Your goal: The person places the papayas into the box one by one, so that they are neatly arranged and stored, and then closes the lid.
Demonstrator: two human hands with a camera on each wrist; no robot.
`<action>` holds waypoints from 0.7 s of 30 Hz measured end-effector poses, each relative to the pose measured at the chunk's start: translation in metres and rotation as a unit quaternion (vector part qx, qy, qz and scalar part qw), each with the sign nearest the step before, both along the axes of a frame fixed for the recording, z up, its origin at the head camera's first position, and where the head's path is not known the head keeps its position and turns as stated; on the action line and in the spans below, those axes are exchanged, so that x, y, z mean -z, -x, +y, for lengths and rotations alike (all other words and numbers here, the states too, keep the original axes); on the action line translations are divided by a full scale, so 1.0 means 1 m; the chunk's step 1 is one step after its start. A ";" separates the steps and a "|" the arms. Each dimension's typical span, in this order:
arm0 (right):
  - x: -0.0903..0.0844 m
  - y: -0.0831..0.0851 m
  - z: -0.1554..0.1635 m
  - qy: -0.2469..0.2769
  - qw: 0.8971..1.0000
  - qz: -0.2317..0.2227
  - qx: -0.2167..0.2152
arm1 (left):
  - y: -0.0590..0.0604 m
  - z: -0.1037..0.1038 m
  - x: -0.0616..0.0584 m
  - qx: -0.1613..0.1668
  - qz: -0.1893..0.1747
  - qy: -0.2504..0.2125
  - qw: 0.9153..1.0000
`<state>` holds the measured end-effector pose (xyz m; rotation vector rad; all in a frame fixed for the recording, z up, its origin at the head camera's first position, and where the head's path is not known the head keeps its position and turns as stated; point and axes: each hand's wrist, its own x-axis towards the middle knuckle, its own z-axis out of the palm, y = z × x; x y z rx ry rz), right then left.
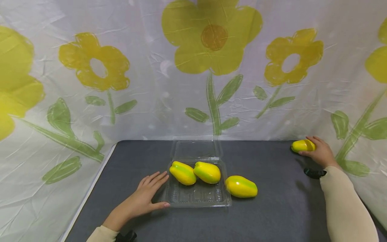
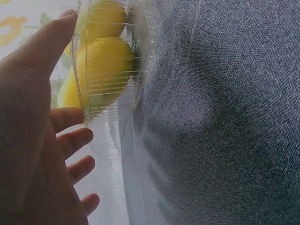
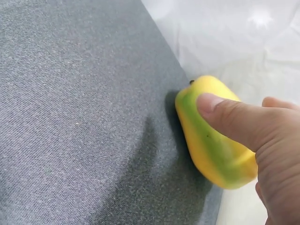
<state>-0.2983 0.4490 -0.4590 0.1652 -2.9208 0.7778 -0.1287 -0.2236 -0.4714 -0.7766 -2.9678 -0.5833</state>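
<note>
At the right edge of the frame my right hand (image 1: 320, 153) curls round the yellow-green plastic mango (image 1: 302, 146) on the grey worktop (image 1: 272, 215); best grip it firmly while my flat, spread left hand (image 1: 145, 195) steadies the clear plastic clamshell tray (image 1: 198, 198) at lower centre.

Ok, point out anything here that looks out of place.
Two mangoes lie outside the clear clamshell container: one mango beside its right wall, another mango at the table's far right corner, gripped by the right hand. The left hand rests against the container.
</note>
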 end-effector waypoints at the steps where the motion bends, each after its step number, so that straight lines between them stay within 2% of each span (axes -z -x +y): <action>1: 0.000 0.001 0.000 -0.002 1.000 -0.006 -0.001 | 0.000 0.000 0.000 -0.001 -0.001 0.000 1.000; 10: -0.001 0.004 0.001 -0.017 1.000 -0.006 0.004 | 0.000 0.002 -0.002 -0.003 -0.002 0.005 1.000; 17: -0.004 0.004 0.000 -0.004 0.999 -0.035 0.017 | 0.000 0.002 -0.003 -0.006 -0.020 0.001 1.000; 21: -0.003 0.004 0.000 0.000 0.999 -0.047 0.010 | 0.000 0.002 -0.003 -0.007 -0.022 0.003 1.000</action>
